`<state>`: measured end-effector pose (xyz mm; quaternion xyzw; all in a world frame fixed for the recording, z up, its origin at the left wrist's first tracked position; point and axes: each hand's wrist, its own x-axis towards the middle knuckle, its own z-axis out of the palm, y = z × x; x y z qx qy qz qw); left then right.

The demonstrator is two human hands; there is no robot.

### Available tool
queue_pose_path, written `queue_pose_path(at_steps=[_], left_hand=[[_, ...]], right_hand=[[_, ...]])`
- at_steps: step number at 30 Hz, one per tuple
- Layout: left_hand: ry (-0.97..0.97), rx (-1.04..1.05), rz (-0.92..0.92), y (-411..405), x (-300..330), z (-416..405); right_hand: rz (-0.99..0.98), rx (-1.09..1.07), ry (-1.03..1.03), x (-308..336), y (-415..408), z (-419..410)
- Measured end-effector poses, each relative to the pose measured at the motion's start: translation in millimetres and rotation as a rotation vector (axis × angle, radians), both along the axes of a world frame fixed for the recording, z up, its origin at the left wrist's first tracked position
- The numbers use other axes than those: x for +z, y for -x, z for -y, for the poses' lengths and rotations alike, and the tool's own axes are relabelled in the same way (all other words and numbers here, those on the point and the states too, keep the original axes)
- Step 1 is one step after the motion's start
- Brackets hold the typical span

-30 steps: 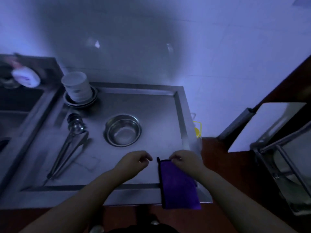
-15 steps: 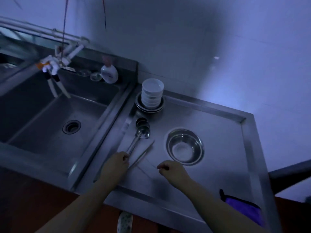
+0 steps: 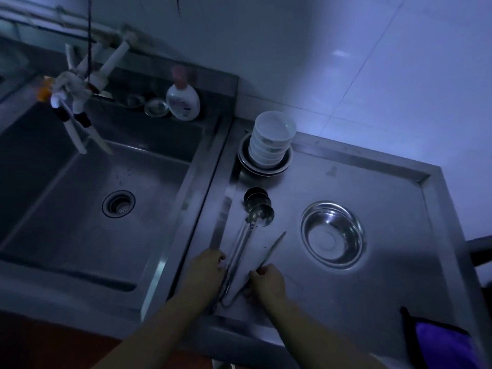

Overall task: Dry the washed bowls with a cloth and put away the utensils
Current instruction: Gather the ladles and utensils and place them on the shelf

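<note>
Several steel ladles (image 3: 257, 211) lie on the steel draining board (image 3: 386, 267) with their long handles running toward me. My left hand (image 3: 205, 272) curls round those handles at their near end. Beside them lies a knife (image 3: 269, 253), and my right hand (image 3: 266, 282) grips its handle, blade pointing away. A steel bowl (image 3: 332, 239) sits empty to the right. A stack of white bowls (image 3: 271, 139) stands on plates at the board's far left corner. The purple cloth (image 3: 439, 344) hangs over the front edge at bottom right.
A deep sink (image 3: 93, 198) with a drain lies to the left, a tap (image 3: 77, 99) hanging above it. A white soap bottle (image 3: 183, 101) and small dishes stand on the sink's back ledge. Tiled wall rises behind.
My hands let go of the purple cloth on the right and moved left to the utensils. My left hand closed on the ladle handles, my right hand on the knife.
</note>
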<state>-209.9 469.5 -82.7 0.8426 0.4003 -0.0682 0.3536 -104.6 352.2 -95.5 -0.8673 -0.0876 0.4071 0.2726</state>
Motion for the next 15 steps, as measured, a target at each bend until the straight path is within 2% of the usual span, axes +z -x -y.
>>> queue_pose_path(at_steps=[8,12,15], left_hand=[[-0.097,-0.113,-0.012,-25,-14,-10],[-0.274,-0.241,-0.129,-48,-19,-3],[-0.37,-0.258,-0.182,-59,-26,0]], right_hand=[[0.111,-0.012,0.059,17,-7,24],[0.139,-0.077,0.105,21,-15,38],[0.144,-0.151,0.093,21,-21,46]])
